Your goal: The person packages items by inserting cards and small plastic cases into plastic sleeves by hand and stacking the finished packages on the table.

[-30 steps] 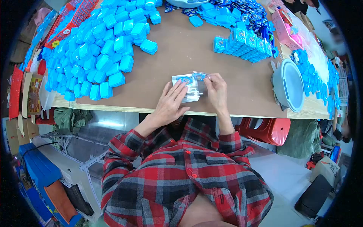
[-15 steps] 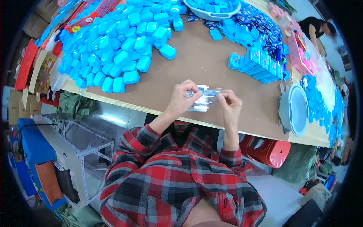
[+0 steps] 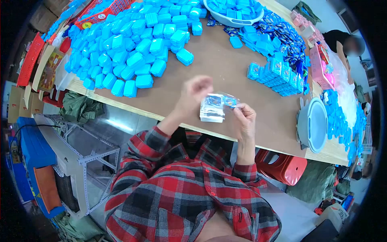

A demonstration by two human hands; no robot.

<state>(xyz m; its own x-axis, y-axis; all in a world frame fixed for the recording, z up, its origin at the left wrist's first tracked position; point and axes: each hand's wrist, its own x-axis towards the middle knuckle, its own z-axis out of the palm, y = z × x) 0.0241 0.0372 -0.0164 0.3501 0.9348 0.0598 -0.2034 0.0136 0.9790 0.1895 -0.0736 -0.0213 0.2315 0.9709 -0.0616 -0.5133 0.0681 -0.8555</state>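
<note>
My right hand pinches the edge of a small clear packet with blue print between thumb and fingers, above the front part of the table. Partly under that packet lies a small stack of white and silvery sheets, with a blue printed piece at its top end. My left hand hovers just up and left of the stack, smeared by motion, so its fingers do not show clearly. A large heap of blue plastic boxes spreads over the table at the left.
Rows of blue boxes with printed fronts stand at the right, with dark blue packets behind. A blue basin sits at the right edge, another basin at the back. A red stool is below. Another person works at the far right.
My left hand has let go of the clear packet and moved up and left. The right hand keeps the packet, whose blue print now shows. The whole view has shifted slightly.
</note>
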